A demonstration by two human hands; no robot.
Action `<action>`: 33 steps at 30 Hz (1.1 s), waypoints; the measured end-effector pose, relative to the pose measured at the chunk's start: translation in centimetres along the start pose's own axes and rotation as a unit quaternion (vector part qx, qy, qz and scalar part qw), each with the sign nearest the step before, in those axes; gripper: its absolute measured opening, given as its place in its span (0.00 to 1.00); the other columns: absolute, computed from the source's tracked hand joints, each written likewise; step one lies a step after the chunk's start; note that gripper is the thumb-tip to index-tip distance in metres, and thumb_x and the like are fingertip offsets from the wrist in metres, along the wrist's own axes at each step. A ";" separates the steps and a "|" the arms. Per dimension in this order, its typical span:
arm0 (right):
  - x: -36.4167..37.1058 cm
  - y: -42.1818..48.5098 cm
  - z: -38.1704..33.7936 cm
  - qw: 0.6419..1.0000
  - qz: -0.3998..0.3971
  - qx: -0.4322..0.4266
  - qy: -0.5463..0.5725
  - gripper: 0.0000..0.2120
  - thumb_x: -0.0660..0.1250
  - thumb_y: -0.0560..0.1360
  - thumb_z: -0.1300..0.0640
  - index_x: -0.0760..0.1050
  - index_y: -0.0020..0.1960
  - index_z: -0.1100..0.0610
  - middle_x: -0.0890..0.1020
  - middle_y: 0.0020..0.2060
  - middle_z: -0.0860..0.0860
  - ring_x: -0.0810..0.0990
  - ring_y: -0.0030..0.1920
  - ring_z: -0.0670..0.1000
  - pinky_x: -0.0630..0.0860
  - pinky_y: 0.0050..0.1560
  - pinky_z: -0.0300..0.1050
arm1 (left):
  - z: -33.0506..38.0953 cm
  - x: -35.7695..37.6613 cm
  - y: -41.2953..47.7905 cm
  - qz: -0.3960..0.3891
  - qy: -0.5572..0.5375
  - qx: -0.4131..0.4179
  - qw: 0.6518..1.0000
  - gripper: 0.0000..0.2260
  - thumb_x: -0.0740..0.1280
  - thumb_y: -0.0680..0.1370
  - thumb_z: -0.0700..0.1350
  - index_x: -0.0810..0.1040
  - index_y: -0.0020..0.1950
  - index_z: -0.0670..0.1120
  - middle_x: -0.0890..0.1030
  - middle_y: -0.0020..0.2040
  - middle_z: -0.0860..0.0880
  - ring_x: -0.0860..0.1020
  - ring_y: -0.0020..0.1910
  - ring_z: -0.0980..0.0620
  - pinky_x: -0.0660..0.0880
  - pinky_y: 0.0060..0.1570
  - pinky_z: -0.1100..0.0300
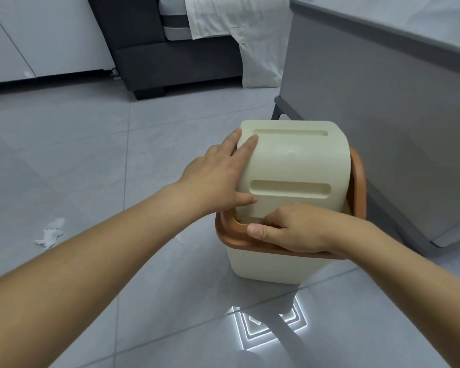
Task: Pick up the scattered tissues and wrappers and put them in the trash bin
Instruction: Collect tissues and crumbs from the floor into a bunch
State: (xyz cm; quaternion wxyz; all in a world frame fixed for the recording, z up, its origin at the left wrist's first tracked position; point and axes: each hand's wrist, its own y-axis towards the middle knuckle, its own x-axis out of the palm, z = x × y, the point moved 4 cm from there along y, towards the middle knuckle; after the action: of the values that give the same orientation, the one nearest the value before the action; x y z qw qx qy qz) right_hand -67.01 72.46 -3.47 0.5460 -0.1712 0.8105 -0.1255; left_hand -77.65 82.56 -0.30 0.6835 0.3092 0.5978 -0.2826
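A cream trash bin with an orange rim stands on the grey tile floor. Its cream swing lid is tilted up. My left hand lies flat against the lid's left side, fingers spread. My right hand rests on the front of the rim, fingers curled at the opening under the lid; whether it holds anything is hidden. A crumpled white tissue lies on the floor to the left. A small white scrap sits by the far baseboard.
A grey cabinet on thin legs stands close to the bin's right. A dark sofa with a white sheet hanging down is at the back. White wall panels fill the far left. A ceiling light reflection glows on the tiles.
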 end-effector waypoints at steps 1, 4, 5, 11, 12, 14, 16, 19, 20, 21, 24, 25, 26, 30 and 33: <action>-0.1 -0.2 0.3 1.000 0.000 0.015 -0.009 0.28 0.48 0.71 0.30 0.74 0.36 0.50 0.75 0.31 0.45 0.73 0.34 0.44 0.63 0.33 0.39 | 0.0 0.0 0.1 -0.003 0.000 -0.002 1.000 0.47 0.69 0.68 0.63 0.41 0.75 0.56 0.44 0.78 0.51 0.59 0.71 0.43 0.69 0.58 0.49; 0.0 -0.8 1.3 0.998 -0.008 0.046 -0.038 0.30 0.49 0.69 0.27 0.72 0.32 0.52 0.74 0.28 0.47 0.72 0.31 0.45 0.63 0.30 0.41 | 0.0 0.1 0.4 -0.007 -0.001 -0.005 1.000 0.46 0.68 0.68 0.63 0.41 0.75 0.57 0.44 0.78 0.51 0.59 0.71 0.43 0.70 0.58 0.49; 0.2 -0.8 1.4 0.998 -0.016 0.052 -0.038 0.30 0.50 0.68 0.27 0.71 0.32 0.52 0.75 0.28 0.47 0.73 0.31 0.45 0.63 0.30 0.41 | 0.0 0.1 0.5 -0.007 -0.003 -0.005 1.000 0.46 0.68 0.69 0.63 0.41 0.75 0.57 0.44 0.78 0.51 0.59 0.71 0.43 0.69 0.58 0.48; -0.1 -0.7 1.5 0.994 -0.074 0.071 -0.039 0.27 0.59 0.67 0.28 0.76 0.48 0.51 0.78 0.36 0.47 0.76 0.39 0.48 0.71 0.39 0.43 | 0.0 0.1 0.6 -0.011 -0.010 -0.012 1.000 0.47 0.69 0.68 0.64 0.41 0.75 0.58 0.44 0.78 0.51 0.59 0.72 0.43 0.69 0.59 0.48; -0.5 -1.1 1.5 0.995 -0.054 0.065 -0.054 0.25 0.61 0.67 0.29 0.76 0.48 0.50 0.78 0.35 0.46 0.75 0.38 0.47 0.71 0.38 0.43 | 0.0 0.1 0.7 -0.015 -0.012 -0.014 1.000 0.48 0.69 0.67 0.65 0.41 0.75 0.58 0.44 0.78 0.51 0.59 0.72 0.43 0.69 0.59 0.48; -1.8 -2.1 1.5 0.996 0.008 0.052 -0.072 0.24 0.61 0.65 0.29 0.78 0.47 0.48 0.78 0.34 0.44 0.74 0.37 0.44 0.73 0.37 0.45 | 0.0 0.3 0.8 -0.026 -0.014 -0.018 0.999 0.50 0.70 0.65 0.66 0.41 0.75 0.58 0.44 0.78 0.51 0.59 0.72 0.43 0.69 0.59 0.47; -3.0 -3.1 1.6 0.994 0.074 0.054 -0.053 0.25 0.60 0.62 0.28 0.79 0.49 0.42 0.79 0.35 0.40 0.76 0.40 0.43 0.77 0.42 0.46 | 0.0 0.4 0.9 -0.035 -0.015 -0.021 0.999 0.52 0.71 0.62 0.66 0.41 0.74 0.58 0.44 0.77 0.52 0.58 0.72 0.43 0.68 0.59 0.46; -4.0 -3.6 1.6 0.976 0.215 0.026 -0.022 0.25 0.59 0.62 0.31 0.79 0.50 0.43 0.78 0.37 0.40 0.76 0.43 0.45 0.77 0.46 0.49 | -0.2 0.4 1.1 -0.048 -0.017 -0.019 0.999 0.53 0.71 0.60 0.68 0.41 0.74 0.58 0.45 0.77 0.52 0.58 0.72 0.43 0.68 0.59 0.46; -4.1 -3.7 1.5 0.962 0.273 0.006 -0.014 0.23 0.60 0.64 0.33 0.79 0.51 0.44 0.76 0.40 0.41 0.75 0.44 0.46 0.75 0.48 0.49 | -0.3 0.3 1.1 -0.052 -0.018 -0.018 0.998 0.53 0.71 0.60 0.69 0.41 0.74 0.58 0.45 0.77 0.52 0.58 0.72 0.43 0.67 0.60 0.46; -4.2 -3.8 1.3 0.945 0.327 -0.015 -0.020 0.22 0.63 0.65 0.36 0.79 0.52 0.46 0.75 0.45 0.44 0.74 0.47 0.48 0.72 0.49 0.47 | -0.4 0.3 1.0 -0.057 -0.019 -0.017 0.998 0.53 0.70 0.60 0.70 0.41 0.74 0.58 0.45 0.77 0.52 0.58 0.72 0.43 0.67 0.60 0.46; -3.7 -3.5 1.2 0.916 0.385 -0.025 -0.108 0.26 0.71 0.64 0.41 0.75 0.59 0.49 0.74 0.59 0.54 0.72 0.59 0.58 0.61 0.56 0.48 | -0.5 0.4 0.7 -0.069 -0.020 -0.012 0.997 0.53 0.69 0.61 0.70 0.41 0.74 0.58 0.45 0.77 0.53 0.58 0.73 0.44 0.67 0.60 0.47; -3.6 -3.2 1.3 0.921 0.370 -0.015 -0.119 0.29 0.72 0.63 0.41 0.73 0.61 0.49 0.72 0.63 0.55 0.69 0.63 0.59 0.60 0.60 0.50 | -0.6 0.4 0.5 -0.070 -0.023 -0.010 0.997 0.53 0.69 0.61 0.70 0.41 0.74 0.58 0.45 0.77 0.54 0.58 0.73 0.44 0.67 0.60 0.47; -3.6 -2.9 1.3 0.929 0.352 -0.007 -0.117 0.31 0.72 0.64 0.41 0.71 0.63 0.49 0.69 0.66 0.55 0.67 0.65 0.59 0.59 0.64 0.53 | -0.7 0.3 0.3 -0.070 -0.028 -0.008 0.997 0.52 0.69 0.61 0.70 0.41 0.74 0.58 0.45 0.77 0.55 0.58 0.73 0.45 0.67 0.59 0.48; -3.7 -2.5 0.3 0.938 0.334 -0.012 -0.097 0.32 0.68 0.66 0.40 0.67 0.66 0.49 0.67 0.68 0.54 0.65 0.68 0.59 0.61 0.67 0.57 | -2.4 0.0 -2.3 -0.065 -0.057 -0.013 0.996 0.51 0.65 0.61 0.73 0.39 0.74 0.60 0.44 0.77 0.58 0.57 0.74 0.47 0.68 0.61 0.48; -3.6 -2.4 -2.3 0.921 0.377 -0.066 -0.069 0.29 0.66 0.68 0.40 0.70 0.65 0.52 0.70 0.66 0.57 0.68 0.65 0.60 0.65 0.63 0.60 | -6.6 -0.2 -6.2 -0.068 -0.067 -0.056 0.994 0.50 0.59 0.60 0.76 0.39 0.73 0.62 0.44 0.77 0.58 0.56 0.74 0.49 0.66 0.64 0.48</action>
State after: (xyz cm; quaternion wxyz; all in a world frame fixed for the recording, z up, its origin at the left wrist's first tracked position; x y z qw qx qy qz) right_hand -67.57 71.78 1.35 0.5949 0.1027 0.7820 0.1553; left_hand -86.62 83.53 -1.23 0.7172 0.2096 0.5855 -0.3146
